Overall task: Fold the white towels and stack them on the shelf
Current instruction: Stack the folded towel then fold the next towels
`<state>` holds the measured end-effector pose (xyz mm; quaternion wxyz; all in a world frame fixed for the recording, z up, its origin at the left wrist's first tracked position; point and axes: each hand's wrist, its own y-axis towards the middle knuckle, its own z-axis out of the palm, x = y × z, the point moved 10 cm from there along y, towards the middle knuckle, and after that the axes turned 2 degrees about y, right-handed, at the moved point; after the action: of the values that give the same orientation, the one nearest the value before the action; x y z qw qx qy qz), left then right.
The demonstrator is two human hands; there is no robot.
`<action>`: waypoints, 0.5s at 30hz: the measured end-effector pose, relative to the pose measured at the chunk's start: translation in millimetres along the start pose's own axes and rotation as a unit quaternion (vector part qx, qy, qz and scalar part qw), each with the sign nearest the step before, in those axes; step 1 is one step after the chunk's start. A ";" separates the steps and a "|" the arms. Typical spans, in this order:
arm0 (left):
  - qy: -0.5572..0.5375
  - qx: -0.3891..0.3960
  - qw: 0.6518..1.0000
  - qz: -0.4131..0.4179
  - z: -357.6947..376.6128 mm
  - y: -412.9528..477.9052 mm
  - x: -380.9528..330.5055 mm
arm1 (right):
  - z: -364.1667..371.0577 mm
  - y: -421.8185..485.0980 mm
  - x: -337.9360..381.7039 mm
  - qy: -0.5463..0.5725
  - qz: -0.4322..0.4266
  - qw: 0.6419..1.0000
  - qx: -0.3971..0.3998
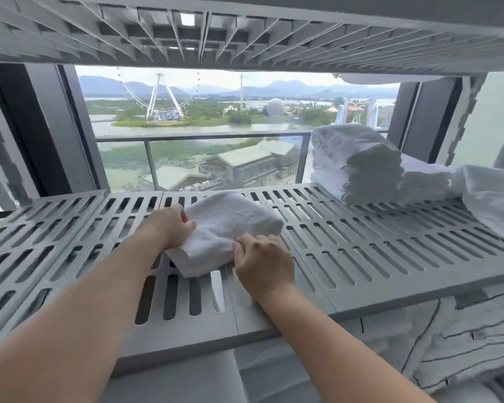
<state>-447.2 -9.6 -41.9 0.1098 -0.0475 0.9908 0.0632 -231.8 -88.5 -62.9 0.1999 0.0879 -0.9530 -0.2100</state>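
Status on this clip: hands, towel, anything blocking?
Both grip folded towel: left hand, right hand. It lies on shelf; towel stack at right, apart. Nothing between them.

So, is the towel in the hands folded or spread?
Folded: the towel is a compact, layered bundle on the shelf, with the left hand and right hand gripping its edges.

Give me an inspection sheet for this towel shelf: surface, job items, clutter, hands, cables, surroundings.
Surface: grey slotted shelf, with an upper shelf overhead.
Job's things: folded towel at centre front; stack of folded towels at right rear; loose towel, not folded, at far right.
Clutter: nothing seen.
Hands: left hand grips the folded towel's left side; right hand pinches its near right edge.
Cables: nothing seen.
Surroundings: window behind the shelf, with a balcony railing and a Ferris wheel outside.
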 end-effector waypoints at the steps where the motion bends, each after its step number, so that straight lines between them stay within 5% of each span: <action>1: -0.015 0.005 1.000 0.006 0.8 0.2 -1.1 | 5.0 2.9 -7.0 0.021 0.034 0.999 0.018; 4: -0.038 0.024 0.998 0.050 6.4 -7.5 -19.8 | 13.5 15.1 -33.9 0.120 0.136 0.982 0.061; 9: -0.159 0.040 0.983 0.078 21.2 -19.9 -55.6 | -16.4 30.6 -84.5 0.242 0.258 0.935 0.014; 15: -0.208 0.043 0.977 -0.010 28.2 -12.4 -57.3 | -18.5 32.2 -81.6 0.259 0.231 0.938 0.009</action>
<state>-384.2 -13.4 -57.8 0.3163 -0.0382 0.9475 0.0278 -152.9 -45.9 -61.5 0.4817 -0.0818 -0.8643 -0.1192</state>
